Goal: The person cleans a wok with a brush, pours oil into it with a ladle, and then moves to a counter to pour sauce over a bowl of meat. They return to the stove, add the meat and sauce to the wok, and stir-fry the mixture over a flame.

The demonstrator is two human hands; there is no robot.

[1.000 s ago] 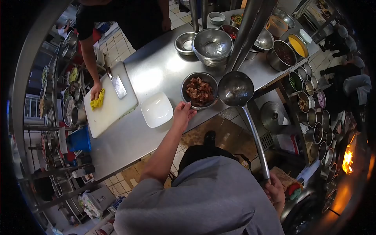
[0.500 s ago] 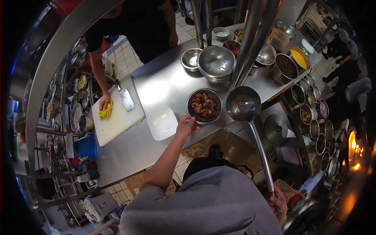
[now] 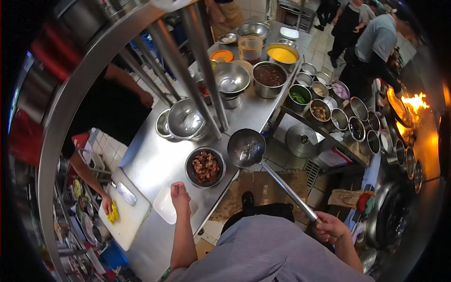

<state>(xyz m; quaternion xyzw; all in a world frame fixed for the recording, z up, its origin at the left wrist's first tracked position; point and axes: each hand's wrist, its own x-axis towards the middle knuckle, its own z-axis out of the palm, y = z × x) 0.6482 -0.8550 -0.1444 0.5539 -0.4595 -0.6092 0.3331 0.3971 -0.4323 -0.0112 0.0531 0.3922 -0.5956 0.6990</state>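
Observation:
My right hand (image 3: 330, 227) is closed around the end of a long-handled metal ladle (image 3: 286, 188). The ladle's round bowl hangs off the counter's edge, with a little residue or liquid in it. Over a white square dish (image 3: 164, 207) is my left hand (image 3: 180, 193), its fingers curled together and nothing seen in them; it hides part of the dish. Just beyond, apart from that hand, a steel bowl (image 3: 189, 176) of browned meat pieces (image 3: 206, 168) sits on the steel counter (image 3: 145, 169).
At left, another person's hand (image 3: 107, 205) presses a yellow cloth (image 3: 113, 214) on a white cutting board (image 3: 123, 224), where a cleaver (image 3: 127, 193) lies. Metal posts (image 3: 206, 70) rise from the counter. Several ingredient pots line the right; flames (image 3: 413, 103) burn by a person at the stove.
My left hand has let go of the meat bowl's rim and drawn back over the white dish. The view has turned right. My right hand and the ladle are raised more into view.

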